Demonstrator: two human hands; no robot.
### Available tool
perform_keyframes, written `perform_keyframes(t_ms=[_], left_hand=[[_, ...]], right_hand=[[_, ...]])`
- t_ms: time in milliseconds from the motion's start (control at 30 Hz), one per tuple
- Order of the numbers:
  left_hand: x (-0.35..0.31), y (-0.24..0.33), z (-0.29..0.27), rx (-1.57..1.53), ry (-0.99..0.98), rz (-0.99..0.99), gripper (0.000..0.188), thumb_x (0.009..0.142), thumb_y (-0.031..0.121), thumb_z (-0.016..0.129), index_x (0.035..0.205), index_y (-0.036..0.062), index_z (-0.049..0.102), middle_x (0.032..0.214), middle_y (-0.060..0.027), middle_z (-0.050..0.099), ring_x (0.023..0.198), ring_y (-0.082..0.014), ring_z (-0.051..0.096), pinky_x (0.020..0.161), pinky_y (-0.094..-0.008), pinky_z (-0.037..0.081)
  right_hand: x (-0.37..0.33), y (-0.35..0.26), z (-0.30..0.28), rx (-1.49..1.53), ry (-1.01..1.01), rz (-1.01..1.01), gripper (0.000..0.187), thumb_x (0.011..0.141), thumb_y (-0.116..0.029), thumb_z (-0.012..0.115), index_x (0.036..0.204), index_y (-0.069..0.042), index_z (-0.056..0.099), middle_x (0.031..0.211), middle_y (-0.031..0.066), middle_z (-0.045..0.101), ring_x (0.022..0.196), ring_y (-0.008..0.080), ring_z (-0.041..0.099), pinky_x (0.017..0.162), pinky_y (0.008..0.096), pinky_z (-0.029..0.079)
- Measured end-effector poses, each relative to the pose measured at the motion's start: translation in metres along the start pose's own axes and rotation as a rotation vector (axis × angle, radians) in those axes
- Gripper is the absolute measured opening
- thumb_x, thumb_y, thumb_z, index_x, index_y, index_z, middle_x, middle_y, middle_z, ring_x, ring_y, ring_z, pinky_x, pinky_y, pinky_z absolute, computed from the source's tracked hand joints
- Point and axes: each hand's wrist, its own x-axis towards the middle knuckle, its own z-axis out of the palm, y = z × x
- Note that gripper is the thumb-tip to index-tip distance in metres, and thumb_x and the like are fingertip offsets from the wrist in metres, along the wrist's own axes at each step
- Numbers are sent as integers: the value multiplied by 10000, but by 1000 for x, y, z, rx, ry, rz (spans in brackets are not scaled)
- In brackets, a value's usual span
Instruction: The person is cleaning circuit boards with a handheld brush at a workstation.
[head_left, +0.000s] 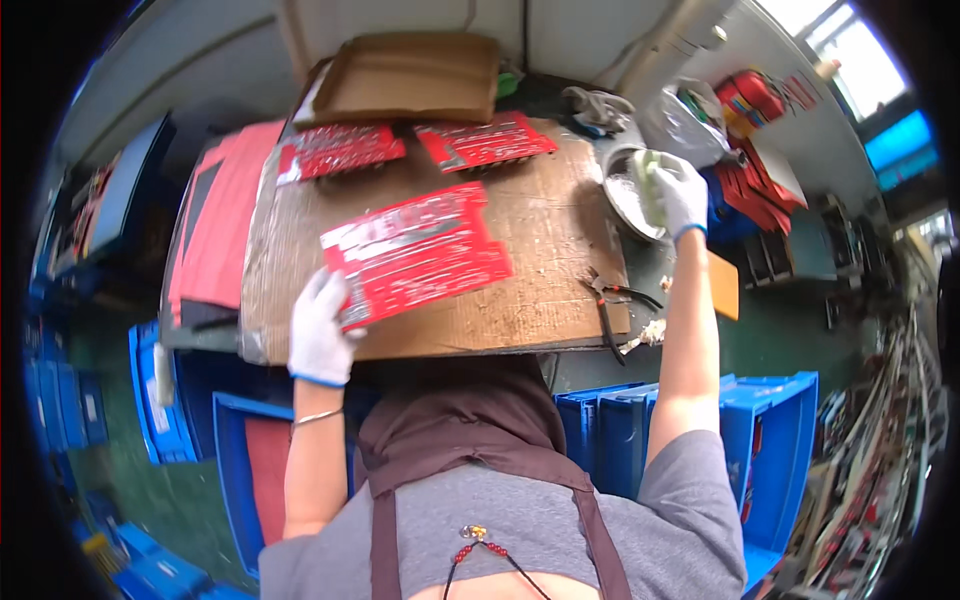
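In a white glove, my left hand [322, 325] grips a red circuit board [420, 255] by its near left corner, holding it tilted over the cardboard-covered table. My right hand [682, 195], gloved too, is closed on a pale green, elongated thing [650, 182] whose kind I cannot make out. That hand is at the right side of a round pale bowl [613, 195], with the green thing over its rim. Two more red circuit boards, one at the left [340, 152] and another at the right [485, 142], lie toward the back of the cardboard.
Pliers [607, 290] with dark orange-marked handles lie near the right edge of the cardboard [540, 310]. A shallow cardboard box [410, 80] stands at the back. Pink sheets [235, 215] lie at left. Blue crates [785, 440] stand below the table. A fire extinguisher [752, 98] is at far right.
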Motion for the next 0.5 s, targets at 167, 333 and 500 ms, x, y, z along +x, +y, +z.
perform_keyframes(t_ms=[167, 333, 500], left_hand=[[8, -49, 48, 205, 27, -50, 416, 1028, 317, 600, 1345, 47, 594, 1020, -32, 717, 700, -85, 687, 474, -239, 518], [-14, -37, 21, 253, -44, -190, 460, 1057, 355, 558, 1407, 57, 530, 993, -30, 706, 676, -89, 660, 468, -230, 505], [-23, -64, 35, -176, -136, -91, 472, 1101, 362, 445, 1477, 76, 436, 1295, -114, 603, 1127, -248, 639, 897, -465, 580]], right_hand=[[13, 24, -32, -485, 11, -258, 328, 915, -129, 706, 1225, -22, 721, 916, 0, 713, 702, 28, 567, 597, 183, 418], [-119, -102, 46, 76, -201, -171, 349, 943, -91, 635, 1268, 29, 677, 1006, 63, 718, 904, 117, 656, 818, 270, 532], [-252, -143, 175, -31, -608, -533, 333, 926, -105, 654, 1241, -4, 694, 1059, 111, 751, 909, 160, 704, 804, 311, 558]])
